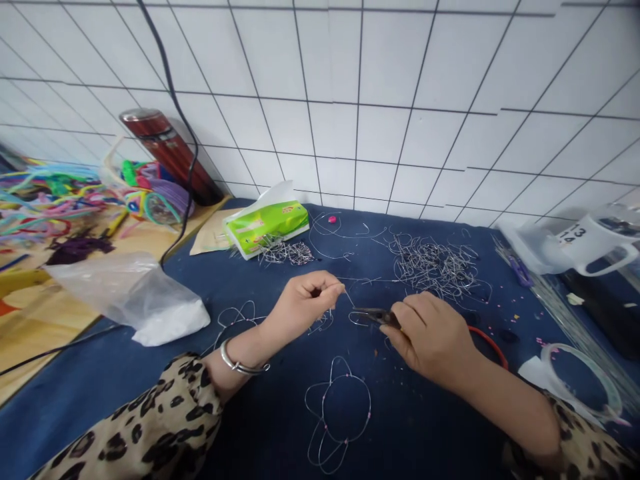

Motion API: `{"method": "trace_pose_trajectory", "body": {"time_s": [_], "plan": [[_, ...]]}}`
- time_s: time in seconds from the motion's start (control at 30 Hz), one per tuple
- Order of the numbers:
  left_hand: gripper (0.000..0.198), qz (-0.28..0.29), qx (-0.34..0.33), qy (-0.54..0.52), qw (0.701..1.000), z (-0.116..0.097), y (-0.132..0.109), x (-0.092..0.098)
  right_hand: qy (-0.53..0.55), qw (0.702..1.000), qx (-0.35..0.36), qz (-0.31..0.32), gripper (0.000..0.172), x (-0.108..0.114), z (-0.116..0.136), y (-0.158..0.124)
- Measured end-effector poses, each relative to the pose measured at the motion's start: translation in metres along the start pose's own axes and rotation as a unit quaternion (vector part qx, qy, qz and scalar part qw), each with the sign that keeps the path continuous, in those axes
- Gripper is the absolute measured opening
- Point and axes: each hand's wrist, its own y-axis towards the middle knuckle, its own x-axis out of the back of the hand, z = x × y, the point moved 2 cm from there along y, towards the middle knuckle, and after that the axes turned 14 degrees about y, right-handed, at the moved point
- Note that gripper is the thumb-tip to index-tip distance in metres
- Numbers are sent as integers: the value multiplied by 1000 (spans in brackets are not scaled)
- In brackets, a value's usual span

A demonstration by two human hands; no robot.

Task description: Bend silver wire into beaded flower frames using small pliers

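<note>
My left hand (311,297) is closed in a pinch on a thin metal wire (349,297). That wire runs down to the jaws of the pliers (376,315), which my right hand (433,337) grips round the handles. A small wire loop (359,323) shows by the jaws; whether it belongs to the same wire I cannot tell. Below my hands lies a wire ring with petal-like loops and small pink beads (371,407). Another looped wire piece (240,319) is partly hidden behind my left wrist.
Tangled bent wires (435,263) lie at the back right, beside straight wires (565,320) and a white jug (595,240). Toward the left are a green tissue pack (267,225), a plastic bag of white material (173,320), a red flask (167,150) and a hanging black cable (171,83).
</note>
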Motion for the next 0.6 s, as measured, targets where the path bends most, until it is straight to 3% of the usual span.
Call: {"method": "trace_pose_trajectory", "body": {"time_s": [0.13, 0.3, 0.6], "plan": [[17, 11, 15, -23, 1000, -1, 0, -1, -71, 997, 39, 12, 28, -3, -6, 0], [17, 26, 12, -18, 999, -4, 0, 0, -121, 991, 40, 30, 28, -5, -7, 0], [18, 54, 4, 31, 998, -4, 0, 2, -121, 988, 77, 52, 27, -4, -9, 0]]}}
